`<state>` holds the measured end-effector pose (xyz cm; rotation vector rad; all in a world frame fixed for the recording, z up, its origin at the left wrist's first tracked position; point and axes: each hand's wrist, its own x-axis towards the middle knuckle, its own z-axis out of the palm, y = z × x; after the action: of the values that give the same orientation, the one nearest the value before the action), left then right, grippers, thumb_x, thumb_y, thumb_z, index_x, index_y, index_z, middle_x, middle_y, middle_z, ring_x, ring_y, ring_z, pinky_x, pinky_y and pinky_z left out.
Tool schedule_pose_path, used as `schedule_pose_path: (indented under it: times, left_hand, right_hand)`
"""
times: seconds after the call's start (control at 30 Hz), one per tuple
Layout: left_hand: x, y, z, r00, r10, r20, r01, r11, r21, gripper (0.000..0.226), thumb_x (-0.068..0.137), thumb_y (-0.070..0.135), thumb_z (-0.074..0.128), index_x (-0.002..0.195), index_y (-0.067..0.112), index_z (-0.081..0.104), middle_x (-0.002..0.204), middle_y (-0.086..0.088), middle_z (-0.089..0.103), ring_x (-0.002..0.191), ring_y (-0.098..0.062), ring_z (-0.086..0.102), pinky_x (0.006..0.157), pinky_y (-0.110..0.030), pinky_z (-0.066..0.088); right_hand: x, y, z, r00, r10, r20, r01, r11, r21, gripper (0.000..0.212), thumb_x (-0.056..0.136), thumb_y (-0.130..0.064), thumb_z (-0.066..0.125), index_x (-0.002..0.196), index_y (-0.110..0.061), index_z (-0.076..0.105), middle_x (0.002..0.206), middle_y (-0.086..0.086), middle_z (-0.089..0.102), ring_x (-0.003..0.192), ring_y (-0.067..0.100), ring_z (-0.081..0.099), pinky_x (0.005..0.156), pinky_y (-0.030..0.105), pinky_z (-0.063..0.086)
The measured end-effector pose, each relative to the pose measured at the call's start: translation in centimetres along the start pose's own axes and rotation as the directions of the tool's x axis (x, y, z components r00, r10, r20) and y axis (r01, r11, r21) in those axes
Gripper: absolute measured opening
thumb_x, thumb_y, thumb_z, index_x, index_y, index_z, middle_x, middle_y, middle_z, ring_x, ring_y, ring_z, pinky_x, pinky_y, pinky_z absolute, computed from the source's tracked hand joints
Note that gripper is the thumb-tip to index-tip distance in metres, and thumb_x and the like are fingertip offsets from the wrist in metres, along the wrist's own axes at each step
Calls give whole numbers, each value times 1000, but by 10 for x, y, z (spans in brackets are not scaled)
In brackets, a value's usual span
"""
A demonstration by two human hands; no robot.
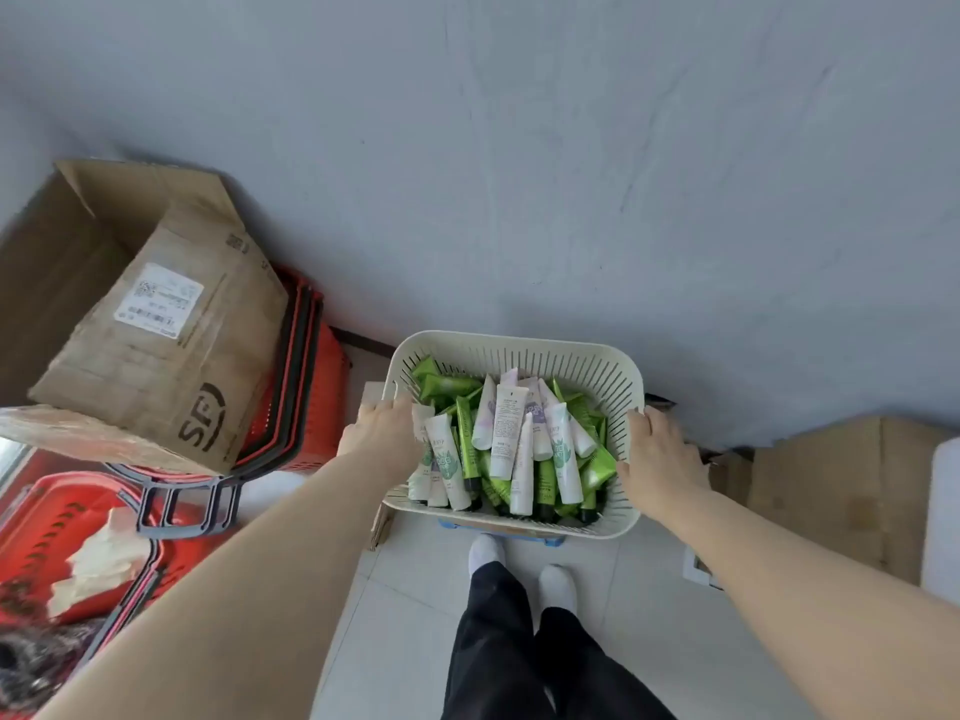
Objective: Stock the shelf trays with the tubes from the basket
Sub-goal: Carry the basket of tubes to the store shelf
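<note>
Left hand (382, 428) is hooked over the left rim of the basket (519, 343), fingers curled onto the wall. Right hand (657, 454) is wrapped on the right rim. So both are grasping the basket, nothing else is held.

Tubes (511, 433) are all piled loose inside: white ones heaped thru the middle and the near-left corner, green ones shoved toward the far-left corner and along the right wall. A few are propped on end. No shelf trays can be seen, so nothing's judged stocked yet imo. Whether the basket is lifted or resting on the blue-edged thing (498, 527) under its near edge can't be told.

What could go wrong: if it's tipped while being carried, the propped tubes prob get slid over the low side. The wall is thin slotted plastic, so some flex under load could be expected. Cardboard box (156, 324) and stacked red baskets (306, 397) are crowded near the left arm, so they're easily bumped on a turn.
</note>
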<state>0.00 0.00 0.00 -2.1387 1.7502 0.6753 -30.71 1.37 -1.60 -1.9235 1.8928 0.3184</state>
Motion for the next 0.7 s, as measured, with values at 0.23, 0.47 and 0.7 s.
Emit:
schedule_pose_path:
  times: [0.23, 0.47, 0.7]
  left_hand:
    - [40, -16, 24, 999, -47, -18, 46, 997, -55, 63, 87, 6, 53, 142, 16, 24, 137, -3, 39, 122, -27, 41, 89, -42, 46]
    - [67, -22, 41, 991, -135, 2, 130, 950, -285, 85, 89, 7, 46, 152, 28, -7, 144, -12, 34, 107, -33, 57, 81, -46, 51]
    - [77, -28, 41, 985, -167, 41, 163, 837, -522, 87, 88, 14, 52, 152, 35, -4, 142, -12, 39, 101, -31, 59, 80, -45, 51]
  right_hand:
    - [24, -13, 29, 990, 136, -46, -132, 988, 74, 77, 90, -25, 59, 148, -4, 12, 154, 16, 12, 136, 33, 26, 106, 43, 33]
    - [42, -18, 45, 947, 321, -13, -294, 882, 369, 88, 92, -21, 58, 149, -2, -6, 151, 20, 19, 131, 34, 36, 100, 41, 39]
    - [47, -18, 49, 909, 413, 50, -378, 771, 512, 88, 91, -17, 59, 151, -15, -5, 143, 19, 30, 117, 36, 50, 90, 43, 46]
